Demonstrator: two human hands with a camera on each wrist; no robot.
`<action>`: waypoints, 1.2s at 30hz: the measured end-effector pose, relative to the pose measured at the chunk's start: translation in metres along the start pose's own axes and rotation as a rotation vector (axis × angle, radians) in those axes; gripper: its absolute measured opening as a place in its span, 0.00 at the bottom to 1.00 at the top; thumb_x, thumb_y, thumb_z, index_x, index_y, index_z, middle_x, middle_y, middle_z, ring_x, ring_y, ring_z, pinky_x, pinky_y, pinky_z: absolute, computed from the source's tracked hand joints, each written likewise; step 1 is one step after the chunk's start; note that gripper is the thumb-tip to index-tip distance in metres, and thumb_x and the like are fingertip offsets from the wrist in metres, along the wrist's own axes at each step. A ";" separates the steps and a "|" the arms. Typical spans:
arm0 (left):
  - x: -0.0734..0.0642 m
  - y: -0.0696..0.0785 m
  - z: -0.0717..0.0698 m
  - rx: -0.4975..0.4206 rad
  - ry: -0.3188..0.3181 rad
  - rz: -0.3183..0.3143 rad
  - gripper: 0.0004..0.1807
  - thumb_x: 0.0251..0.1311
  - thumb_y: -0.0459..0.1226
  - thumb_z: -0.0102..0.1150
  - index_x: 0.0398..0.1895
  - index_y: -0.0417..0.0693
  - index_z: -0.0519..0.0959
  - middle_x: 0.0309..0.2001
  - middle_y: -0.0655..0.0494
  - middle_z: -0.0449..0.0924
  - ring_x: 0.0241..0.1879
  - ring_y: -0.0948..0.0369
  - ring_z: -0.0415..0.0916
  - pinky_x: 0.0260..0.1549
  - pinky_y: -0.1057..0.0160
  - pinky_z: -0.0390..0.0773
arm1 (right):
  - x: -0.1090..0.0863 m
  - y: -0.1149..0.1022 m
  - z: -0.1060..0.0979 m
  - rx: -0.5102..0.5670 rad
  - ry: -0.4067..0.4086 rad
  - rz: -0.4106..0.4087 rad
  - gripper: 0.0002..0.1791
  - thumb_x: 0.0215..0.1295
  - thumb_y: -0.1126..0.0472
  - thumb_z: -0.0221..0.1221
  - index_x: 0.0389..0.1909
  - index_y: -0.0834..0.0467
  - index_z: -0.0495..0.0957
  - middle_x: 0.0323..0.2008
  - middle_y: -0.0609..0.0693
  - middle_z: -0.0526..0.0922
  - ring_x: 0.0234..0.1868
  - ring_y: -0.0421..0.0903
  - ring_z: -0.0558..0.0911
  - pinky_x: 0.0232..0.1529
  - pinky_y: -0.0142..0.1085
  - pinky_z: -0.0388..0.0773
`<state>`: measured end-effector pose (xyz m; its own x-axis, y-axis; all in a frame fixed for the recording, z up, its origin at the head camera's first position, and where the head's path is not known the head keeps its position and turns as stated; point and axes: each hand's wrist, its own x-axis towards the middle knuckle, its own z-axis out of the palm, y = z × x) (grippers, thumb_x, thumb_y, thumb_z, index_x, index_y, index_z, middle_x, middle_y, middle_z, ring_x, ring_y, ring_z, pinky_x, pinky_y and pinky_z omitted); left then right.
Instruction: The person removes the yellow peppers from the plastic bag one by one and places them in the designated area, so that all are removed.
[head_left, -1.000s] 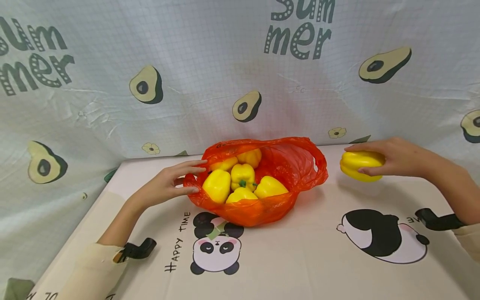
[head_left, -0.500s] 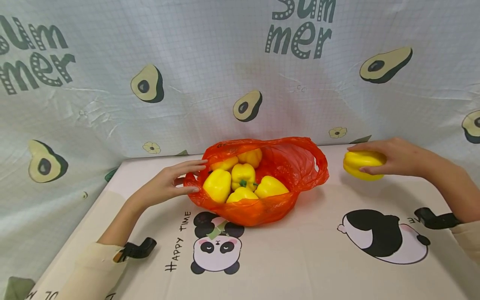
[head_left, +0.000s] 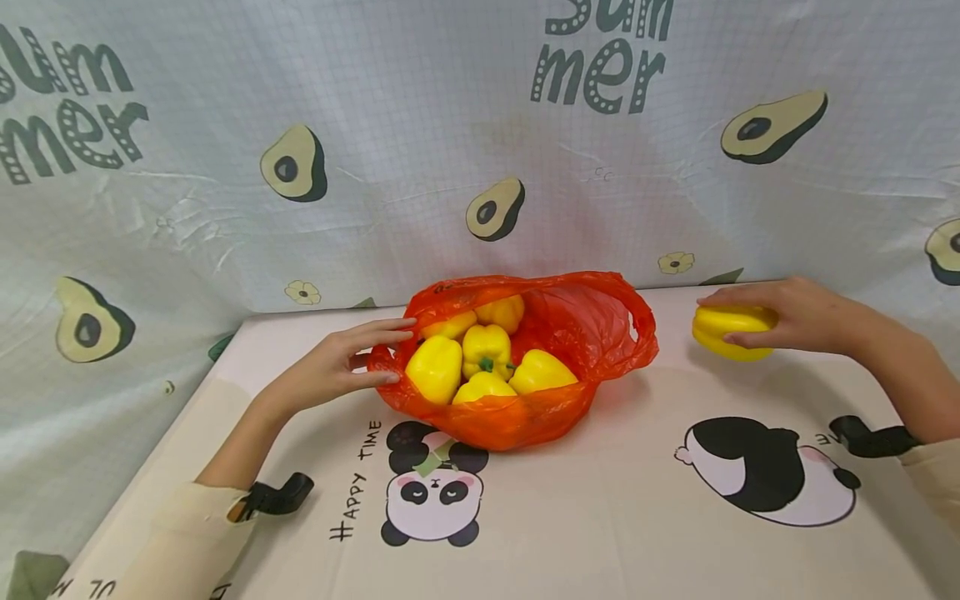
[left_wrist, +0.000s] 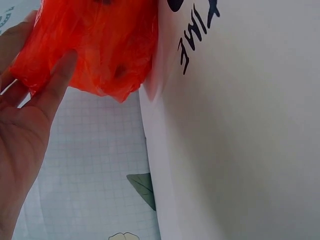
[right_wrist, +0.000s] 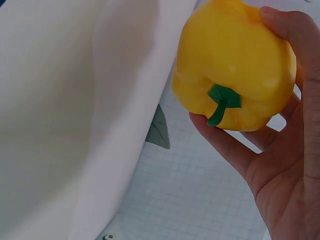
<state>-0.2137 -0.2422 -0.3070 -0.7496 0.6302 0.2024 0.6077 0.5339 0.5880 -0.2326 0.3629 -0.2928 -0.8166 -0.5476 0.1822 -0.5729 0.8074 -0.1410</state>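
Observation:
In the head view, a red plastic bag (head_left: 525, 417) lies open-mouthed at the middle, with several yellow bell peppers (head_left: 486, 350) inside. My left hand (head_left: 330, 367) grips the bag's left side, thumb in front and fingers at the rim. The left wrist view shows that thumb (left_wrist: 62, 75) against the red plastic. Off to the right, my right hand (head_left: 802, 317) holds another yellow bell pepper (head_left: 731, 332) over the table, its shadow below. Its green stem (right_wrist: 224, 102) shows in the right wrist view, with fingers and thumb round the pepper.
The pale table (head_left: 585, 517) carries printed pandas and lettering. Behind it hangs a white sheet (head_left: 405, 108) with avocado prints, just past the bag and the table's back edge. A black wrist mount (head_left: 281, 494) sits on each forearm.
My right hand has drifted slightly to the right with the bell pepper. My left hand and the bag have stayed in place.

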 end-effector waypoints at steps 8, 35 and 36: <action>0.000 0.000 0.000 -0.005 -0.006 -0.003 0.33 0.61 0.39 0.71 0.70 0.47 0.74 0.74 0.53 0.67 0.63 0.54 0.71 0.42 0.65 0.80 | 0.002 0.002 0.003 0.009 0.002 -0.005 0.28 0.55 0.52 0.74 0.59 0.45 0.83 0.56 0.52 0.85 0.48 0.51 0.84 0.39 0.44 0.78; 0.001 0.001 -0.001 -0.005 -0.016 0.005 0.32 0.61 0.37 0.71 0.70 0.47 0.75 0.73 0.51 0.68 0.61 0.52 0.71 0.39 0.65 0.80 | 0.018 0.001 0.014 0.031 -0.106 0.097 0.27 0.59 0.46 0.71 0.59 0.48 0.83 0.62 0.56 0.81 0.55 0.58 0.81 0.45 0.49 0.79; 0.001 0.002 -0.001 -0.006 -0.016 0.005 0.32 0.61 0.37 0.71 0.70 0.47 0.75 0.73 0.51 0.68 0.61 0.52 0.71 0.39 0.65 0.80 | 0.018 0.001 0.014 0.050 -0.106 0.100 0.27 0.59 0.46 0.71 0.59 0.48 0.84 0.62 0.55 0.81 0.55 0.58 0.81 0.45 0.49 0.79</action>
<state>-0.2137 -0.2414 -0.3051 -0.7424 0.6416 0.1928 0.6097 0.5278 0.5914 -0.2492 0.3512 -0.3030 -0.8711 -0.4872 0.0615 -0.4889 0.8487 -0.2018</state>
